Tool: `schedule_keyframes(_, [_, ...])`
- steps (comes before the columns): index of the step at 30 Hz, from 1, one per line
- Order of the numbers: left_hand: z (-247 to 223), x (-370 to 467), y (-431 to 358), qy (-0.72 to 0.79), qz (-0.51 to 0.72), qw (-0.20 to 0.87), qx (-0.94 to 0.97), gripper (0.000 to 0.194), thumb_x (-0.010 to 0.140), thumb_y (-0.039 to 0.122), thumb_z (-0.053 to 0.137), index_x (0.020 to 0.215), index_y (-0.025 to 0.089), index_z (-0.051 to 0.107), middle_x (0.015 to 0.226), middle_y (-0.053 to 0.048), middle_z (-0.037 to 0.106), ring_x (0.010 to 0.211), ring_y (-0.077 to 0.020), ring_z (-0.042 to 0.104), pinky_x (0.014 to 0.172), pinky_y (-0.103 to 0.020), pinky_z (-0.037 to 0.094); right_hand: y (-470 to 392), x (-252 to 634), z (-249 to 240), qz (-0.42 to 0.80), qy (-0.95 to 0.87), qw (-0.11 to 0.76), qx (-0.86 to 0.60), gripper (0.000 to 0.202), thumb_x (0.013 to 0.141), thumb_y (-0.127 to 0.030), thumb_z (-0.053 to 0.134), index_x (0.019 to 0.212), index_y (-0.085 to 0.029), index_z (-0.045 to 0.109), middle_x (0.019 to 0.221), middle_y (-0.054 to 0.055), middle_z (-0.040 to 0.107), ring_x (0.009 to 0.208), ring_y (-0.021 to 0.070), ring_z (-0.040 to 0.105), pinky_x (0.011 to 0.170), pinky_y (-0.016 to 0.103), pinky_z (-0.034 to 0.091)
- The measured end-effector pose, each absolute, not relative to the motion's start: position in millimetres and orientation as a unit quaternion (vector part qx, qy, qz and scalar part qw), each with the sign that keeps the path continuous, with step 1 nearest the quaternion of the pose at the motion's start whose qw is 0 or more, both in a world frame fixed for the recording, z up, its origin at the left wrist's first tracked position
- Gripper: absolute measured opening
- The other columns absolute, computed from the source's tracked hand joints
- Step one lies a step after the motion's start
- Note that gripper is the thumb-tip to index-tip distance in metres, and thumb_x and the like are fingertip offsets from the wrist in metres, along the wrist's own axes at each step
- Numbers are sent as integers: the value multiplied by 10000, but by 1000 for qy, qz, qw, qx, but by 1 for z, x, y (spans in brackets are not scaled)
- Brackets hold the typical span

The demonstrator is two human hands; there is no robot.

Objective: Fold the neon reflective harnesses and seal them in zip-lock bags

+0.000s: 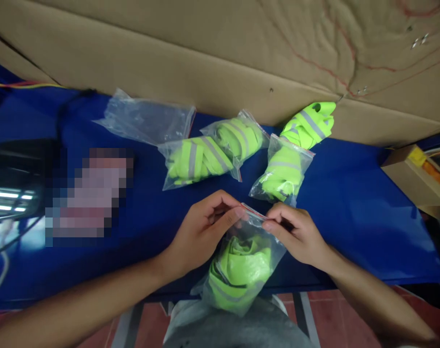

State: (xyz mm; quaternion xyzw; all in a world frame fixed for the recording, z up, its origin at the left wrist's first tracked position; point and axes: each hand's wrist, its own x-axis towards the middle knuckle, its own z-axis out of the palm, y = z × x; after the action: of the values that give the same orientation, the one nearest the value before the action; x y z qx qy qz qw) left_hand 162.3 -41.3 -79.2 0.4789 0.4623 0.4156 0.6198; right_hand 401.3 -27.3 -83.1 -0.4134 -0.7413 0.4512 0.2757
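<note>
Between my two hands hangs a clear zip bag (242,275) with a rolled neon-yellow reflective strap (247,258) inside. My left hand (205,232) pinches the left end of its red-lined top edge. The right end of that edge is pinched by my right hand (300,234). The bag's lower part reaches past the table's front edge, above my lap. Just beyond my right hand lies another bagged strap (281,174), with a loose neon-yellow strap (310,125) behind it. Two more bagged straps (200,159) lie overlapping in front of my left hand.
Flat clear bags (147,118) lie at the back left of the blue table (350,193). A black device (19,179) with cables and a blurred-out item (93,193) are on the left. An open cardboard box (416,179) stands far right, and brown cardboard (169,58) lines the back.
</note>
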Motion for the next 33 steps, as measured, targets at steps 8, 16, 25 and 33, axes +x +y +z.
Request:
schedule_keyframes(8, [-80,160,-38,417,441,631,484,327,969,471,718,890,156,677,882,-48,750,732,-129,672,707,-245,558,-28,401,-87,366,-762,349,-404,170,975,-325,722,853,-208,717,602,-37,589,502,98,494,481,232,383])
schedule_keyframes(16, [-81,158,-31,362,354,645,572,784,821,465,868,1460,248,469,1279,-127,689,1202,-246,675,1015,-373,537,-21,409,-92,261,-709,452,-474,259,999,-378,660,809,-206,697,634,-11,624,548,132,528,533,257,417])
schedule_keyframes(25, [-66,136,-29,404,412,427,696,723,859,426,848,1464,224,508,1535,-171,541,1458,-297,522,1235,-439,414,-8,417,-97,217,-674,522,-476,357,1077,-477,504,945,-193,673,722,1,636,615,145,557,589,263,451])
schedule_keyframes(33, [-44,57,51,513,495,171,680,695,802,562,822,1369,206,637,1384,-130,664,1302,-325,618,1172,-487,462,-3,423,-100,178,-723,492,-451,300,1077,-403,526,911,-204,677,705,-7,660,598,130,601,592,239,456])
